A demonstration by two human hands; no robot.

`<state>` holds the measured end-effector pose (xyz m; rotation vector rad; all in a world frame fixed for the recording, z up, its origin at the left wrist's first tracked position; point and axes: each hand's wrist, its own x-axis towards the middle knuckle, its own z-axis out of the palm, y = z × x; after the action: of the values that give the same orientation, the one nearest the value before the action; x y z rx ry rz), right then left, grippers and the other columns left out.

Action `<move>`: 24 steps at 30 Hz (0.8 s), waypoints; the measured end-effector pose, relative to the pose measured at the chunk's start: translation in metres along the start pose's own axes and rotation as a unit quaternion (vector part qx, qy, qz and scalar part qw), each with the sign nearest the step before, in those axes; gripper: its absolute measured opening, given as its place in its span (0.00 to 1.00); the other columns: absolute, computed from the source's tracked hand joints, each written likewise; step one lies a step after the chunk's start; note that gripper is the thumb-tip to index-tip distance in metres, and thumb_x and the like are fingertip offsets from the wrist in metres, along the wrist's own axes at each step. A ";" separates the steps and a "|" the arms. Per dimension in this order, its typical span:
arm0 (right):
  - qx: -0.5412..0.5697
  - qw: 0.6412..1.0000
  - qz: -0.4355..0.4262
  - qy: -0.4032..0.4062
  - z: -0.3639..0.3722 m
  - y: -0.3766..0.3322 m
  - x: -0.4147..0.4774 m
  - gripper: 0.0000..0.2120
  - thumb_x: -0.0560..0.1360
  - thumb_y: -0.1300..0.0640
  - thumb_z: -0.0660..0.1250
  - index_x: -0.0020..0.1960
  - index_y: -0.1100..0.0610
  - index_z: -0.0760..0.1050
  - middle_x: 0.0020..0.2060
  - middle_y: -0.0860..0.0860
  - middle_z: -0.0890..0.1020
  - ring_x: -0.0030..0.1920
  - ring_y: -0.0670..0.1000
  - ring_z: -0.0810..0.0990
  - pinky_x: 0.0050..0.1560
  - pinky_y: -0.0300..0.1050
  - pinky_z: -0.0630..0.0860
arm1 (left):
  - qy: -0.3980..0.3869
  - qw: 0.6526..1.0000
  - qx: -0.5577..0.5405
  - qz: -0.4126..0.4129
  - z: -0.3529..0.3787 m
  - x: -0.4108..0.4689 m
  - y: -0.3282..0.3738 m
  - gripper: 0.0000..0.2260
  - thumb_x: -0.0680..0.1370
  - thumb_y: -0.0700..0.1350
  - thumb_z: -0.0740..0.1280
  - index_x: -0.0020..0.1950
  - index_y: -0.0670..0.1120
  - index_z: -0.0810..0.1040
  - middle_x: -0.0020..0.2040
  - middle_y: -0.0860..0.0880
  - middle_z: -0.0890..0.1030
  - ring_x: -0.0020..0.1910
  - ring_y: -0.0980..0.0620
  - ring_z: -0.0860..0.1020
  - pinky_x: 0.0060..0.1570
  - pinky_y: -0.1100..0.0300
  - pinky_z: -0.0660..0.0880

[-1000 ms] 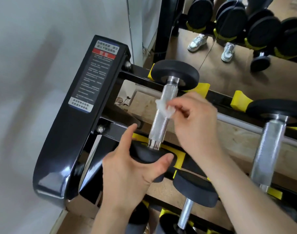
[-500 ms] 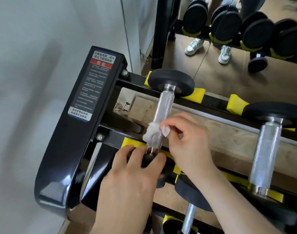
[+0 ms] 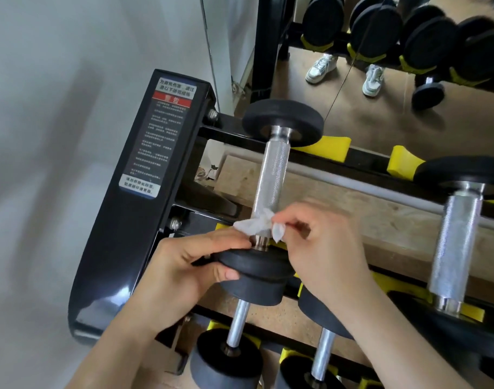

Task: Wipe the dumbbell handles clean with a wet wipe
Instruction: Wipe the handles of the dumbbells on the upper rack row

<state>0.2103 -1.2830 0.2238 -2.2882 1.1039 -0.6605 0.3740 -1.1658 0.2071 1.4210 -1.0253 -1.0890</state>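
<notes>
A dumbbell with a knurled silver handle [image 3: 272, 175] and black rubber ends lies on the rack's top tier at the left. My right hand [image 3: 321, 248] pinches a crumpled white wet wipe [image 3: 258, 224] against the handle's near end, just above the near weight head [image 3: 254, 265]. My left hand [image 3: 184, 265] grips that near head from the left, thumb under its rim and fingers on top. A second dumbbell handle [image 3: 456, 245] sits to the right on the same tier.
The black rack side plate [image 3: 133, 209] with a warning label stands at the left by a white wall. Smaller dumbbells [image 3: 234, 346] rest on the lower tier. A mirror behind reflects more dumbbells and white shoes [image 3: 321, 68].
My right hand has slid the wipe down the handle from its upper part to the near end. My left hand has shifted its grip on the near weight head.
</notes>
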 end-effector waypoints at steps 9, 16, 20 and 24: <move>0.014 0.999 -0.035 -0.009 0.005 -0.006 0.007 0.08 0.67 0.66 0.66 0.38 0.55 0.79 0.33 0.44 0.73 0.32 0.44 0.70 0.31 0.42 0.68 | 0.011 0.999 0.027 0.045 0.000 -0.007 -0.011 0.16 0.72 0.53 0.72 0.59 0.54 0.81 0.65 0.53 0.78 0.68 0.48 0.73 0.64 0.54 0.73; 0.023 0.999 -0.034 0.025 0.001 -0.002 0.039 0.08 0.66 0.67 0.65 0.36 0.55 0.77 0.33 0.42 0.70 0.33 0.43 0.67 0.33 0.39 0.65 | 0.073 0.979 0.145 0.122 0.009 -0.008 -0.018 0.15 0.75 0.54 0.69 0.61 0.56 0.80 0.55 0.54 0.77 0.56 0.49 0.77 0.55 0.63 0.73; 0.028 0.998 -0.046 -0.025 -0.001 0.001 0.020 0.09 0.64 0.69 0.65 0.35 0.55 0.75 0.32 0.42 0.69 0.34 0.44 0.67 0.32 0.39 0.64 | 0.075 0.973 0.167 0.141 0.010 -0.007 -0.014 0.15 0.73 0.49 0.70 0.60 0.53 0.80 0.54 0.55 0.78 0.55 0.54 0.78 0.54 0.66 0.73; 0.071 0.997 0.002 0.002 0.003 0.003 0.029 0.09 0.65 0.70 0.66 0.36 0.56 0.76 0.32 0.45 0.72 0.33 0.45 0.70 0.33 0.40 0.65 | 0.087 0.975 0.169 0.117 0.007 -0.009 -0.017 0.15 0.74 0.53 0.70 0.61 0.56 0.80 0.54 0.55 0.78 0.55 0.49 0.78 0.55 0.58 0.75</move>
<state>0.2266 -1.3074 0.2251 -2.1641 1.0301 -0.7188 0.3654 -1.1571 0.1908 1.5851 -1.2553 -0.6270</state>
